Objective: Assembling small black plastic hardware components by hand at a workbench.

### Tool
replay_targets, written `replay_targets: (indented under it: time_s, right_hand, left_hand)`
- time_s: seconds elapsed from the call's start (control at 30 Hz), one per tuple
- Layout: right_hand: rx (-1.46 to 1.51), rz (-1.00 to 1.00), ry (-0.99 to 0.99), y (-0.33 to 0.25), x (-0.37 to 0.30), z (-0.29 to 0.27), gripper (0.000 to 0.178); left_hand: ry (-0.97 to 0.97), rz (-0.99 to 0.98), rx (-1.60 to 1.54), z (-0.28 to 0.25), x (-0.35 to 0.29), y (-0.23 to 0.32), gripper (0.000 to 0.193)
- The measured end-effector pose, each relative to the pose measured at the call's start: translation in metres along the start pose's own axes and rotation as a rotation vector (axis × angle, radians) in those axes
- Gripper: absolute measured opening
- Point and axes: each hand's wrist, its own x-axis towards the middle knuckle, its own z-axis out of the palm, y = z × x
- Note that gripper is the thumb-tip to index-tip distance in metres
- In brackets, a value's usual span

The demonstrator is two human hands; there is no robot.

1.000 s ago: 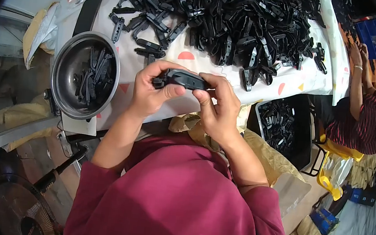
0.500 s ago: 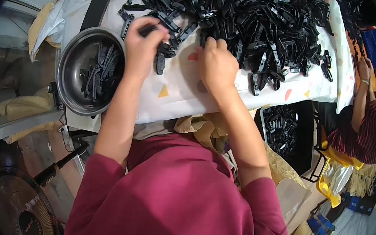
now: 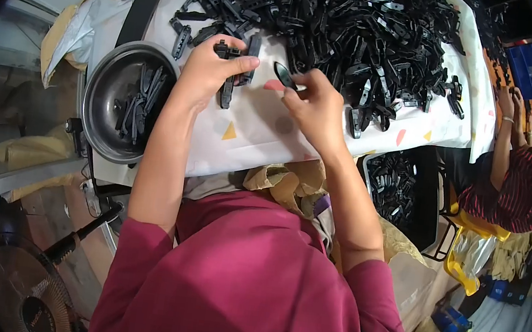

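My right hand (image 3: 318, 109) pinches a slim, dark, pointed-oval plastic piece (image 3: 284, 75) between thumb and fingers, just over the white patterned tablecloth (image 3: 262, 139). To its left, my left hand (image 3: 210, 69) is closed around a black plastic part (image 3: 227, 50), with the thumb stretched across toward the right. Other black parts (image 3: 227, 91) lie under and beside that hand, so the held part's outline is hard to separate from them. A big heap of similar black plastic parts (image 3: 336, 28) covers the far side of the table.
At the left table edge stands a metal bowl (image 3: 95, 122) with several slim black strips in it. Behind it lies a black phone (image 3: 139, 21). A black crate (image 3: 423, 212) of parts sits below the table's right side. Another person's hand (image 3: 507, 103) is at the far right.
My right hand has drawn back from the heap's edge and now shows the slim dark piece. My left hand has moved slightly right and down, its thumb now pointing toward the right hand.
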Motion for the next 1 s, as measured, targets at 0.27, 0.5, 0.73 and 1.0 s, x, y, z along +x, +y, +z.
replay_targets:
  time_s: [0.27,0.5,0.73,1.0]
  right_hand:
    - [0.991,0.229,-0.119,-0.001,-0.033,-0.029,0.023]
    - [1.133,0.127,-0.1,-0.021,-0.039,-0.048,0.012]
    - [0.482,-0.334,-0.031,-0.035,-0.044,-0.048,0.01]
    - [0.355,-0.454,0.067,-0.031,-0.053,-0.042,0.018]
  left_hand:
    - [-0.281,-0.109,-0.192,0.004,-0.027,0.012,0.031]
    - [-0.489,-0.166,-0.229,0.01,-0.034,0.019,0.039]
    - [-0.53,0.208,0.235,0.023,-0.045,0.037,0.03]
    - [-0.515,0.482,0.435,0.026,-0.058,0.028,0.04]
